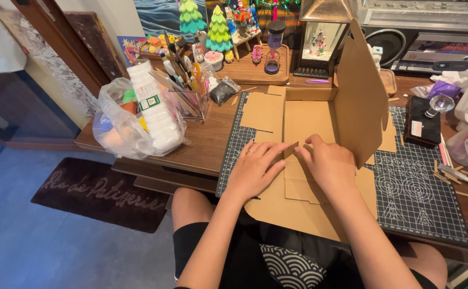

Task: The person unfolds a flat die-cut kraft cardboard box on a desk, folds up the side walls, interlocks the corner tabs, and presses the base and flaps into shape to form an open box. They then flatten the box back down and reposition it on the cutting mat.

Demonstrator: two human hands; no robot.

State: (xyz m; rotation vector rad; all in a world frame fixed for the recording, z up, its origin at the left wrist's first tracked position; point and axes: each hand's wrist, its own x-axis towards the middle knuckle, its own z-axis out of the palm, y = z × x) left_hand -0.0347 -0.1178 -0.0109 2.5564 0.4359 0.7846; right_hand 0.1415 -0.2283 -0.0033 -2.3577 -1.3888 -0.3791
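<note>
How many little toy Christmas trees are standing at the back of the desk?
2: a teal toy tree and a green toy tree just right of it. Clutter may hide others.

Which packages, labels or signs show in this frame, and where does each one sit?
Clear plastic bag: left desk edge, bulging with colourful items.
White foam cup stack: against the bag, small green-and-white label.
Black box: right of the cardboard, small white-and-red sticker.
Doormat: floor at left, dark brown, pale script.

It's a home craft desk: a gridded cutting mat [421, 198], a brush holder [188, 99], toy Christmas trees [218, 29] crowding the wooden desk [202, 144].
</note>
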